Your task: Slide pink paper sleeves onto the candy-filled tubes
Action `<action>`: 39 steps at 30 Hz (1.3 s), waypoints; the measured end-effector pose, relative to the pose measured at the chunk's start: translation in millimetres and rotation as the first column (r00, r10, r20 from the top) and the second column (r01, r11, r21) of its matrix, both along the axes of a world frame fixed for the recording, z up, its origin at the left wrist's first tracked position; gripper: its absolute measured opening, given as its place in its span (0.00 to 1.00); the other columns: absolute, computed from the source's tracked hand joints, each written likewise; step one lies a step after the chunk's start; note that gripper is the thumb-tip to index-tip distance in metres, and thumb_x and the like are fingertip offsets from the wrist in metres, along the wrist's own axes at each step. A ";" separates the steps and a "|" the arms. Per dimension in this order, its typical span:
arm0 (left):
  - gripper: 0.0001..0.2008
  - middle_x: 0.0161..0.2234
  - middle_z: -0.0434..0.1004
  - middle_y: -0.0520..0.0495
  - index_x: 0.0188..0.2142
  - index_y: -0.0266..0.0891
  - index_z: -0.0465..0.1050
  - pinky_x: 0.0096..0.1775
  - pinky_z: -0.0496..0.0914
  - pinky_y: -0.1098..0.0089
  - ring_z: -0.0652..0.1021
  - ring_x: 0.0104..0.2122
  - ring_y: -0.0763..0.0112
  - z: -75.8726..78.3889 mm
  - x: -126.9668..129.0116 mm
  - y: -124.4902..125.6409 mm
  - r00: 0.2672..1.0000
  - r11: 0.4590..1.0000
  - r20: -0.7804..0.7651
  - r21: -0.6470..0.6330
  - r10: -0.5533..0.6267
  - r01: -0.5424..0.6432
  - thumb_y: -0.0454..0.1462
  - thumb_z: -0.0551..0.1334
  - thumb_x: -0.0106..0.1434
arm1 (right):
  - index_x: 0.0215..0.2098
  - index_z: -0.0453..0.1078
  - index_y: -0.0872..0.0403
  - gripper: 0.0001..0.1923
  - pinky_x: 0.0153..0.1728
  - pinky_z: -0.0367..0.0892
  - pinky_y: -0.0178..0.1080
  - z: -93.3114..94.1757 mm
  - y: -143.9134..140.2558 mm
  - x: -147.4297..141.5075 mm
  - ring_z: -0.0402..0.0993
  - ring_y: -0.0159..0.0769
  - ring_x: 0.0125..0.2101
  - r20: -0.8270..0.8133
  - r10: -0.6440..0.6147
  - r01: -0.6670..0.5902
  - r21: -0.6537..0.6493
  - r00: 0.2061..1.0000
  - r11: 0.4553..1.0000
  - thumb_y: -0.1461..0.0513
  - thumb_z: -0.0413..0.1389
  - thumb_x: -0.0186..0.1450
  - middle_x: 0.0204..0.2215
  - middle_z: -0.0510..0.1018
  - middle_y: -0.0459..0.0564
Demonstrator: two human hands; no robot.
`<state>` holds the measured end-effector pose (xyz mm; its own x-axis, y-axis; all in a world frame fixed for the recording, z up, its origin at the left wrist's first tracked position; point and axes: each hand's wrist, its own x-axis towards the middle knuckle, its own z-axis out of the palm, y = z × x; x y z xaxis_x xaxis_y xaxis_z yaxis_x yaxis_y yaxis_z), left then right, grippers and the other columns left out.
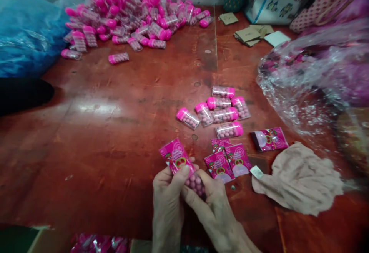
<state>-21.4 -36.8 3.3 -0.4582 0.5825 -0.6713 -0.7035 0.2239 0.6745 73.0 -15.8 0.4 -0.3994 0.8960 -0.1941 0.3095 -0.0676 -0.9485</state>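
Note:
My left hand (pixel 168 195) is closed on a pink printed wrapper sleeve (pixel 174 153), thumb on top. My right hand (pixel 215 205) grips a clear bottle of pink balls (pixel 196 184). The bottle's upper end meets the sleeve's lower edge; its cap cannot be seen, and how far it sits inside is hidden by my fingers. Just right of my hands lie several flat printed sleeves (pixel 238 160). Beyond them is a loose group of pink-capped bottles (pixel 225 114) lying on their sides. A banded stack of sleeves (pixel 271 139) rests to the right.
A big heap of pink-capped bottles (pixel 138 19) lies against the wall. Blue plastic bags (pixel 29 34) stand far left, beside a dark rounded shape (pixel 25 93). On the right are a beige cloth (pixel 305 180), clear plastic (pixel 294 84) and cardboard pieces (pixel 248 35). Pink packets (pixel 99 243) show below the table edge.

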 end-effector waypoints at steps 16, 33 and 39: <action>0.06 0.24 0.79 0.47 0.25 0.37 0.78 0.36 0.72 0.67 0.79 0.30 0.64 -3.1 10.0 -1.4 0.975 0.983 0.134 0.032 0.177 -0.182 0.38 0.67 0.49 | 0.48 0.67 0.52 0.19 0.33 0.66 0.34 -5.0 -6.7 -5.7 0.70 0.36 0.33 -0.024 -0.047 0.038 -0.280 0.999 0.959 0.51 0.52 0.63 0.30 0.73 0.47; 0.06 0.31 0.81 0.44 0.27 0.36 0.77 0.45 0.68 0.65 0.78 0.37 0.63 2.8 6.7 -1.9 0.995 0.996 0.096 0.080 0.019 -0.026 0.37 0.63 0.56 | 0.46 0.68 0.54 0.19 0.31 0.66 0.34 2.4 -3.3 -9.6 0.69 0.34 0.28 -0.110 0.038 -0.075 -0.355 0.993 0.932 0.51 0.50 0.64 0.27 0.72 0.46; 0.14 0.38 0.79 0.38 0.37 0.34 0.76 0.33 0.73 0.70 0.78 0.34 0.64 7.1 -7.2 0.7 0.996 0.992 0.089 0.121 0.011 -0.022 0.42 0.61 0.57 | 0.43 0.67 0.53 0.16 0.26 0.64 0.31 10.3 7.8 -5.8 0.66 0.29 0.22 -0.249 0.111 -0.206 -0.396 0.962 0.895 0.52 0.47 0.66 0.24 0.70 0.43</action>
